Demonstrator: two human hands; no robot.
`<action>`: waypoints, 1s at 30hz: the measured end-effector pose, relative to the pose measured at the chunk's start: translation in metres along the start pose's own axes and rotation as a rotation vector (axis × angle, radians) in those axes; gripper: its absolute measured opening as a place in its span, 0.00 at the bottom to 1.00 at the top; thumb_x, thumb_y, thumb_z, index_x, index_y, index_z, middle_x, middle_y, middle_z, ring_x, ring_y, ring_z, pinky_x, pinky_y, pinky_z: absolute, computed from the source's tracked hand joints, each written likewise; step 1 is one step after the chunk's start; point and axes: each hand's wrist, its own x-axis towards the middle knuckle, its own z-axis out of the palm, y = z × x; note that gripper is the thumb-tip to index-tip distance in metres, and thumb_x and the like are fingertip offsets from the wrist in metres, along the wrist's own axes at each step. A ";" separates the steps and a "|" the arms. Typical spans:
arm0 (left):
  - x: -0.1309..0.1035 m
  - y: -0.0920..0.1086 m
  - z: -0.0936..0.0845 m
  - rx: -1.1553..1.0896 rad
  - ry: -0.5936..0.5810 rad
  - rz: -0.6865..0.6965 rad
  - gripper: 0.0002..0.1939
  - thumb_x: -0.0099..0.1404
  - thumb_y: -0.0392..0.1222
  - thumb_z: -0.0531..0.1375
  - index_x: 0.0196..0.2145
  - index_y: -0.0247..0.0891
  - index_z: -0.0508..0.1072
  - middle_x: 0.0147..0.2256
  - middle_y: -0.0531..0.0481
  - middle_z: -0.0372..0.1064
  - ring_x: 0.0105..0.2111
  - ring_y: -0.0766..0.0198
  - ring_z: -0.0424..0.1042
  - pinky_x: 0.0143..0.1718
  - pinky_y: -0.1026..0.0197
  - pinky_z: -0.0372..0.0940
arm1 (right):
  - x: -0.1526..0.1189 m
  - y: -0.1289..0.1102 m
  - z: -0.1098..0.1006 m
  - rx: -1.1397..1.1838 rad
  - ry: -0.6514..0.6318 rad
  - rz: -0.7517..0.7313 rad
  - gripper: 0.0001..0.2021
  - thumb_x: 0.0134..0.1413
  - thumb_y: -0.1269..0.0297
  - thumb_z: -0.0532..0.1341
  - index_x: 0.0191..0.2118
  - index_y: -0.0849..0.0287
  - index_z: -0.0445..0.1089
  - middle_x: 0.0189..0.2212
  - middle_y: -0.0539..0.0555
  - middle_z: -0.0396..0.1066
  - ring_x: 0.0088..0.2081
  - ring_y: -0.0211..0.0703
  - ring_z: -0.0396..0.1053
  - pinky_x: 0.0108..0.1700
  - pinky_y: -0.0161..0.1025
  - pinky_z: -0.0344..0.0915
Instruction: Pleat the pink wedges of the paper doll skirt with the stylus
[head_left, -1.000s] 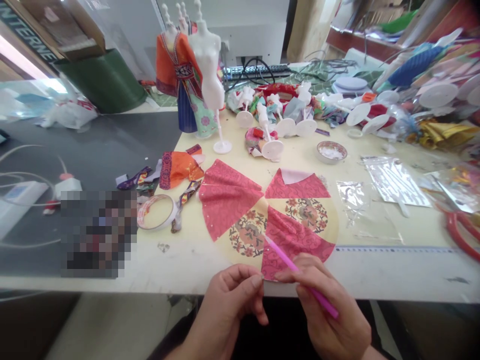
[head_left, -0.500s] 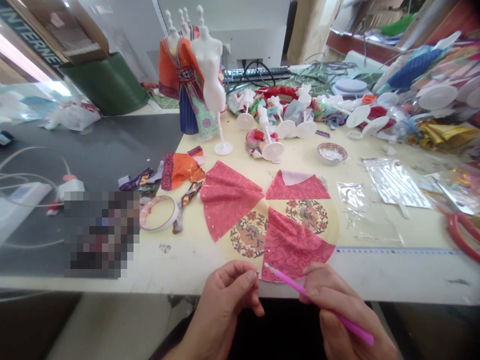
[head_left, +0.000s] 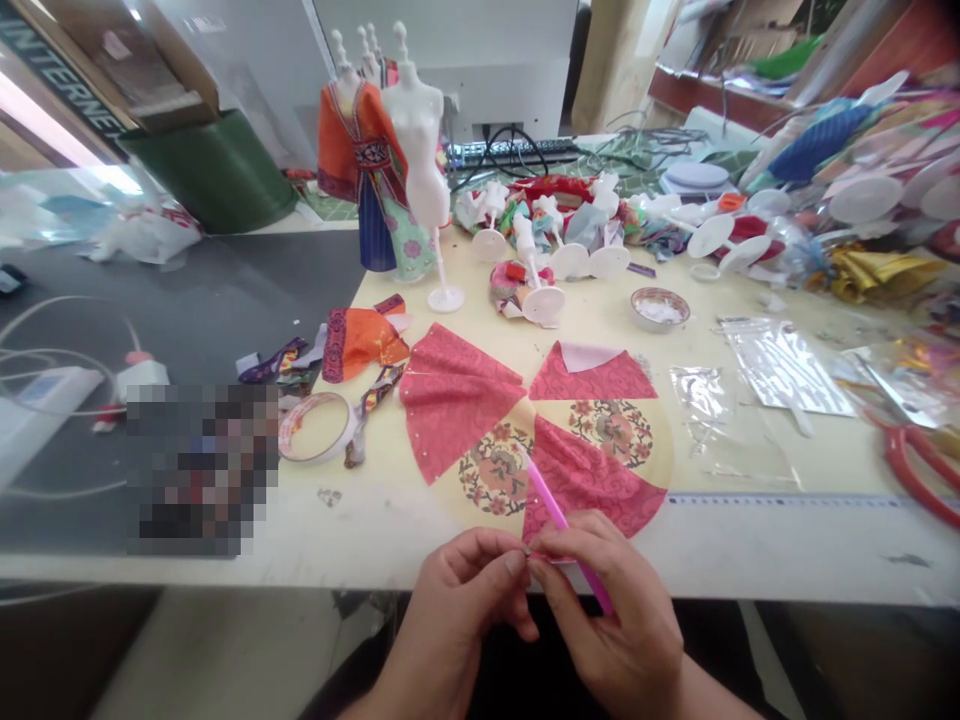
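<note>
My left hand [head_left: 476, 590] is closed in a pinch at the table's front edge; whatever lies between thumb and forefinger is too small to make out. Against those fingertips press the thumb and forefinger of my right hand [head_left: 619, 600]. A pink pen-shaped stick [head_left: 549, 497] with a pale tip rests within my right hand, pointing up and away. Just beyond both hands lies a round fan of cloth, with a pink patterned panel [head_left: 581, 485], a cream panel with a floral medallion [head_left: 495, 475] and gathered pink panels [head_left: 461, 400] edged with tiny pale dots.
A tape roll [head_left: 315, 428] and orange cloth scraps [head_left: 360, 342] lie to the left. A small bowl of white bits [head_left: 660, 310], clear plastic bags [head_left: 787, 360], a ruler [head_left: 787, 503] and red-handled scissors [head_left: 919, 465] are on the right. White doll mannequins [head_left: 424, 130] stand behind.
My right hand has moved left and its fingertips now meet my left hand's. The pink stick has swung more upright, its tip pointing away. My left hand has barely moved.
</note>
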 end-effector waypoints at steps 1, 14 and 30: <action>0.000 0.000 0.000 0.010 0.002 -0.002 0.08 0.55 0.41 0.64 0.27 0.33 0.72 0.21 0.54 0.66 0.20 0.70 0.64 0.24 0.66 0.62 | 0.000 0.001 -0.001 0.004 -0.004 -0.008 0.12 0.50 0.80 0.58 0.40 0.60 0.67 0.28 0.52 0.70 0.31 0.40 0.69 0.32 0.38 0.68; 0.002 -0.001 -0.002 0.126 0.007 0.012 0.10 0.55 0.44 0.64 0.29 0.33 0.74 0.19 0.53 0.67 0.19 0.70 0.65 0.26 0.66 0.59 | 0.006 0.010 -0.010 0.038 -0.207 -0.108 0.14 0.49 0.82 0.55 0.41 0.62 0.65 0.27 0.52 0.67 0.31 0.40 0.65 0.32 0.39 0.63; 0.000 0.000 0.001 0.142 0.040 0.025 0.09 0.54 0.42 0.63 0.24 0.33 0.72 0.19 0.54 0.65 0.19 0.70 0.63 0.25 0.66 0.60 | 0.012 0.010 -0.015 -0.014 -0.304 -0.185 0.15 0.48 0.83 0.52 0.40 0.61 0.64 0.27 0.52 0.68 0.32 0.41 0.65 0.36 0.42 0.65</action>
